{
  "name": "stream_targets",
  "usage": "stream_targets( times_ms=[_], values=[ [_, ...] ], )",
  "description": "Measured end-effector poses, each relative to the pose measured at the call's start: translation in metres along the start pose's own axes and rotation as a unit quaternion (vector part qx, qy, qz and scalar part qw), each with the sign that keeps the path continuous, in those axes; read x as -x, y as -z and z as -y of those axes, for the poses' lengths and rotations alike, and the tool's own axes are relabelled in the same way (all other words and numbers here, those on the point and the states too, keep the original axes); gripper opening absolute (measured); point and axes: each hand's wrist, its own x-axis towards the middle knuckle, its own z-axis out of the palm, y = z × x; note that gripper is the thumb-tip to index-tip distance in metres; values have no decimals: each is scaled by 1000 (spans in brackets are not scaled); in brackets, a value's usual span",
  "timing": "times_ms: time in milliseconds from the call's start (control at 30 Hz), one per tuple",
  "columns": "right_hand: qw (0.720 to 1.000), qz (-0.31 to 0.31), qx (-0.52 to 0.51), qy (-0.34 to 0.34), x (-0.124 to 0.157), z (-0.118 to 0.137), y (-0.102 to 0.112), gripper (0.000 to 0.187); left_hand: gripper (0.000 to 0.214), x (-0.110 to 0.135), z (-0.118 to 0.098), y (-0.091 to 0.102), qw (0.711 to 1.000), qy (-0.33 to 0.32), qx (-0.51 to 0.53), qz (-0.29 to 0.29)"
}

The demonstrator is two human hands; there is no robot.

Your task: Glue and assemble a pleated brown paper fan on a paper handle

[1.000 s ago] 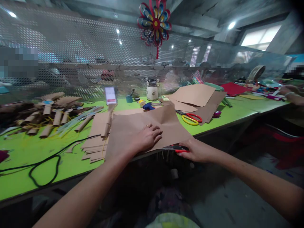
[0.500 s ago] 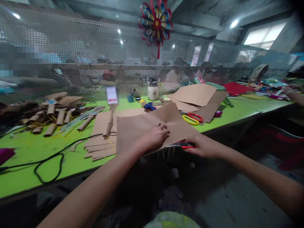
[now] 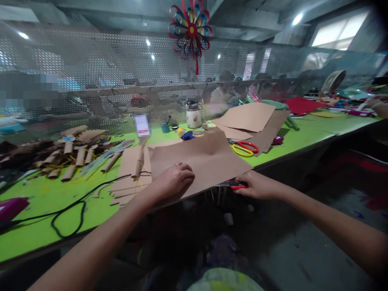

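Note:
A large sheet of brown kraft paper [image 3: 209, 155] lies at the front edge of the green table, its right corner reaching over the edge. My left hand [image 3: 177, 178] rests on the sheet's left part, fingers curled together and pressing on it; the thumb is hidden. At the right corner, my right hand [image 3: 256, 185] is closed around a red and black utility knife [image 3: 239, 185]. Its blade points left along the sheet's near edge, partly covered by the paper. Scissors with red and yellow handles [image 3: 242, 150] lie just beyond the sheet.
Stacked brown sheets [image 3: 129, 169] and several cardboard tubes [image 3: 80, 157] lie at left, near a black cord [image 3: 83, 218]. Behind are a blue glue gun [image 3: 188, 135], a white jug [image 3: 193, 117] and more brown paper [image 3: 251, 115]. Another person's hand [image 3: 377, 103] shows at far right.
My left hand has slid left across the sheet, and the crease near the middle has flattened. The right hand and knife stay at the right corner.

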Motion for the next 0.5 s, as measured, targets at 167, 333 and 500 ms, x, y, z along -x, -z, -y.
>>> stream_targets(
  times_ms=[167, 333, 500],
  values=[
    [1000, 4, 5, 1, -4, 4, -1, 23, 32, 13, 4, -17, 998, 43, 7, -43],
    [1000, -1, 15, 5, -7, 11, 2, 20, 33, 14, 5, -22, 998, 49, 17, -46],
    [1000, 1, 11, 10, 1, 10, 1, 22, 32, 14, 4, -21, 997, 54, 24, -53]
  ],
)
